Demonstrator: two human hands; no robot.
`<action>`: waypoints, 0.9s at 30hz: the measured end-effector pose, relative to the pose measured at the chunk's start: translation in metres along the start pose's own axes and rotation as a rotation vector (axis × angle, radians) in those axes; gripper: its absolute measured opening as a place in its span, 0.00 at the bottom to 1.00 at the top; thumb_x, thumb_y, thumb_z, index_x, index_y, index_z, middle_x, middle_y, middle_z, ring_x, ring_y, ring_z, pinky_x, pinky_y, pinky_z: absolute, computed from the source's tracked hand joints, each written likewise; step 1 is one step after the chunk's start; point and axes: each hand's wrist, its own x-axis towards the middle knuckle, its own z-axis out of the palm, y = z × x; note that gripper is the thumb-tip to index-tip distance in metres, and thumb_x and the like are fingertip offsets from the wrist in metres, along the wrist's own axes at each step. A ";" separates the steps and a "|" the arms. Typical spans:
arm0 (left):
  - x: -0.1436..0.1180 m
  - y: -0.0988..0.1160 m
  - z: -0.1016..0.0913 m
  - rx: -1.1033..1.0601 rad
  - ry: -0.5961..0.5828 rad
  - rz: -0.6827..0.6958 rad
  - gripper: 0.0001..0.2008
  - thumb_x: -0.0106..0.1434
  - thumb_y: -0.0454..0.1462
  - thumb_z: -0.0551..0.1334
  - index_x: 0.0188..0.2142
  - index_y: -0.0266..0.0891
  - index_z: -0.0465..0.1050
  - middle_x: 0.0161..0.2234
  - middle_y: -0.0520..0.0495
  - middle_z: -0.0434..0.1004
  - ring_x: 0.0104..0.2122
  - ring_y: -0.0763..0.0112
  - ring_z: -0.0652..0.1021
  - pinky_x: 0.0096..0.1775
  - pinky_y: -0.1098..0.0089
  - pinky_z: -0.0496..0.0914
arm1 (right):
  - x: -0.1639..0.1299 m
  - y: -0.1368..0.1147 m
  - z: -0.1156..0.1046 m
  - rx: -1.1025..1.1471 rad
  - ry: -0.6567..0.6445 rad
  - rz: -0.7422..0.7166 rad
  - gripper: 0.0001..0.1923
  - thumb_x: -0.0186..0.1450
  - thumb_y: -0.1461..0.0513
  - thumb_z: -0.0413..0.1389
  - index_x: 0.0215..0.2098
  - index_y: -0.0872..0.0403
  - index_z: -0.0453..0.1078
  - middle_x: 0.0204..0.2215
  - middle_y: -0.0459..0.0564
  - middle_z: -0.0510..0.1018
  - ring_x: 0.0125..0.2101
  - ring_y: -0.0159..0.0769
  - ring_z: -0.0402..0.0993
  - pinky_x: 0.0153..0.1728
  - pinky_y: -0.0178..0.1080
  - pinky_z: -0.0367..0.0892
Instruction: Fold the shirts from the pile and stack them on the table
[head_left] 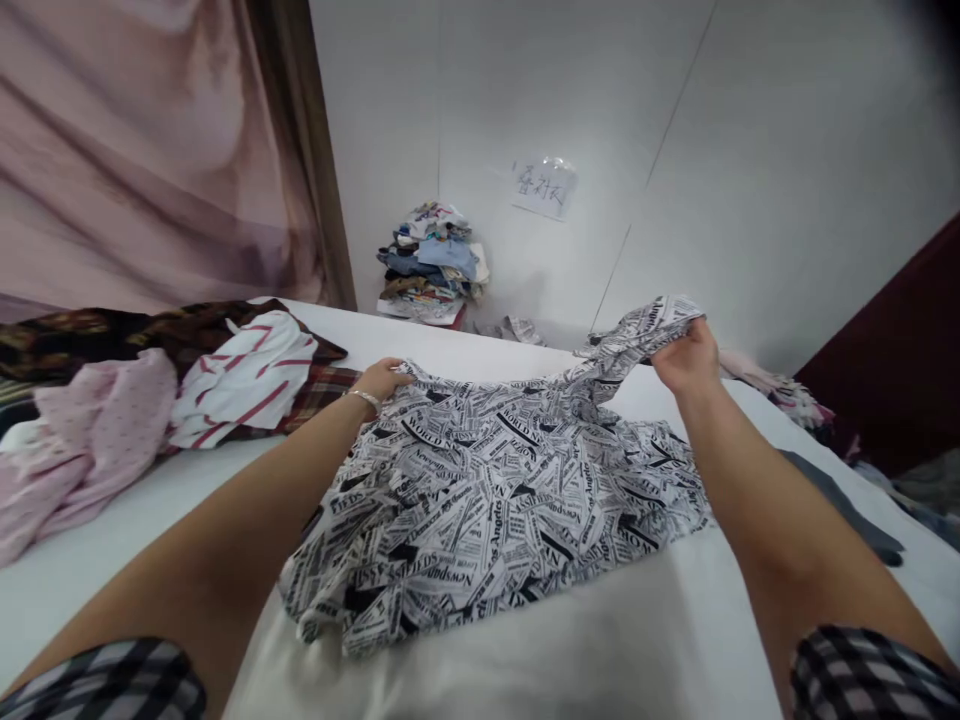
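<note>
Black-and-white checked cuffs (105,682) framed the bottom of the scene, and just past them, what a busy piece of cloth! Across the white table (341,322), between the two forearms, sprawled the newsprint garment (510,500), its wavy near hem running on a slant, headlines tumbling every which way over thin-looking, crumpled fabric. Out at its far edge, the left hand (382,380), a pale bracelet (365,400) at its wrist, had thumb and fingers pinched together on a corner. And the right hand (688,355)? Higher up, fingers closed round a bunched, twisted fold lifted clear of the table; some fingertips were hidden behind the cloth.

Good handling here, to my eye, asked for an even pull: both grips level, tension straight along that far edge, the twist shaken out before the fabric went down. Cloth this light would likely crease if one side were tugged harder.

Off to the left slumped a soft pink cloth (90,430) with tiny dots, and beside it a rumpled white cloth with red stripes (251,375). On the right lay a flat dark grey piece (836,500). Farther back rose a lopsided stack of clothes (431,260), blues and browns in uneven layers, and behind it all a smooth pale wall (600,100) bore a glossy handwritten sheet (541,188).
</note>
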 end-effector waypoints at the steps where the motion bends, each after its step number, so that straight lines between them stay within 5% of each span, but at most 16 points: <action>1: -0.005 0.002 -0.002 -0.027 -0.014 0.009 0.31 0.42 0.37 0.67 0.50 0.35 0.71 0.25 0.53 0.74 0.24 0.71 0.73 0.29 0.71 0.68 | -0.008 -0.006 -0.002 0.025 0.011 -0.001 0.14 0.70 0.61 0.45 0.36 0.50 0.73 0.34 0.45 0.82 0.44 0.33 0.78 0.53 0.42 0.71; 6: -0.041 0.003 -0.011 -0.021 -0.099 0.168 0.41 0.40 0.32 0.66 0.58 0.37 0.68 0.29 0.53 0.76 0.26 0.72 0.74 0.32 0.70 0.69 | -0.058 -0.037 -0.022 0.083 0.083 -0.009 0.19 0.68 0.65 0.43 0.38 0.45 0.76 0.37 0.44 0.84 0.48 0.34 0.78 0.55 0.41 0.69; 12: -0.112 -0.021 0.000 0.328 -0.274 0.320 0.34 0.46 0.30 0.62 0.56 0.42 0.70 0.44 0.45 0.81 0.42 0.60 0.79 0.44 0.66 0.70 | -0.124 -0.044 -0.063 -0.088 0.245 0.001 0.18 0.64 0.63 0.46 0.33 0.39 0.77 0.43 0.42 0.83 0.54 0.35 0.74 0.60 0.41 0.66; 16: -0.146 -0.031 0.006 0.603 -0.327 0.311 0.22 0.47 0.27 0.57 0.42 0.43 0.77 0.35 0.46 0.81 0.37 0.60 0.78 0.41 0.65 0.69 | -0.161 -0.034 -0.087 -0.222 0.299 0.039 0.16 0.65 0.58 0.47 0.31 0.41 0.77 0.45 0.44 0.82 0.55 0.38 0.74 0.63 0.47 0.61; 22: -0.164 -0.023 0.004 0.654 -0.337 0.521 0.09 0.44 0.27 0.55 0.23 0.42 0.67 0.28 0.49 0.74 0.32 0.64 0.73 0.40 0.66 0.65 | -0.187 -0.034 -0.099 -0.318 0.267 -0.011 0.14 0.64 0.53 0.49 0.32 0.38 0.77 0.50 0.43 0.79 0.57 0.38 0.71 0.63 0.46 0.59; 27: -0.176 -0.022 0.003 0.700 -0.413 0.434 0.06 0.45 0.31 0.59 0.22 0.44 0.65 0.23 0.51 0.71 0.28 0.63 0.73 0.37 0.66 0.64 | -0.195 -0.038 -0.106 -0.350 0.258 0.002 0.14 0.62 0.51 0.50 0.34 0.41 0.78 0.46 0.47 0.81 0.53 0.44 0.75 0.58 0.52 0.65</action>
